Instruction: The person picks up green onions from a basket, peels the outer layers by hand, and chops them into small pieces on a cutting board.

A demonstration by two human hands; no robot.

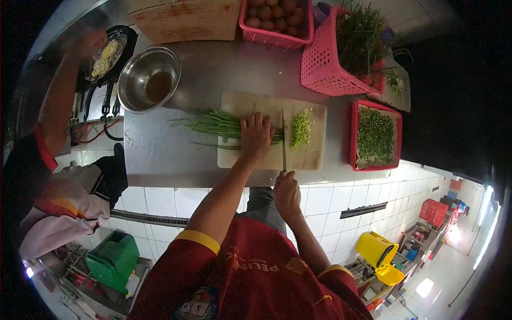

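Observation:
On the cutting board (314,156), my left hand (257,136) presses down on a bunch of spring onions (217,124), fingers curled round the stalks. Their green ends stretch out to the left, past the board's edge. A knife (284,140) lies across the board just right of those fingertips, its blade pointing away from me. My right hand (288,193) grips its handle at the board's near edge. Right of the blade sits a small heap of chopped spring onion (301,129).
A steel bowl (127,88) with brown liquid stands left, near a pan (128,45) worked by another person's arm (58,101). A cardboard box (184,21), a pink crate (280,40) of round brown items, a pink basket (320,66) of greens and a red tray (353,136) of chopped greens surround the board.

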